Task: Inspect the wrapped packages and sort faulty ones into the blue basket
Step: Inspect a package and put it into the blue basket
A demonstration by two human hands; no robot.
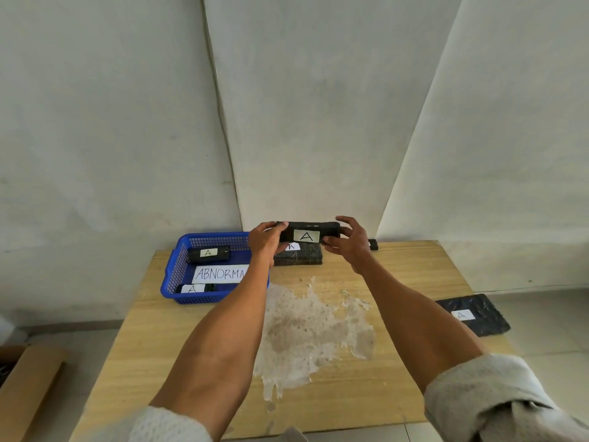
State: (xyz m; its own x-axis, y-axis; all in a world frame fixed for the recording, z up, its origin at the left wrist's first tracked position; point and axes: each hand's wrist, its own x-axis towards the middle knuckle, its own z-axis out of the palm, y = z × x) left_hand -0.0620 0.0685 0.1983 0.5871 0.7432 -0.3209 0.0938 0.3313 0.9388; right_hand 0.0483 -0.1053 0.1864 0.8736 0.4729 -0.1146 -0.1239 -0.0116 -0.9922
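1. Black plastic wrap covers the long, narrow package (307,232) held up above the far end of the wooden table (398,282); a white label on its near face bears a handwritten "A".
2. The left hand (266,240) closes round the package's left end while the right hand (349,242) pinches its right end between thumb and fingers, the parcel stretched level between the two.
3. A second black package (299,255) lies flat on the table directly beneath the held one, its label partly hidden by the left hand.
4. The blue basket (178,269) sits at the table's far left corner, just beside the left wrist, holding two labelled black packages (208,253) and a paper sign (220,273) reading "ABNORMA", its last letter hidden by the forearm.
5. Another labelled black package (473,314) overhangs the table's right edge, well apart from the hands.
6. A large patch of peeled, pale surface (312,333) spreads across the tabletop between the forearms.
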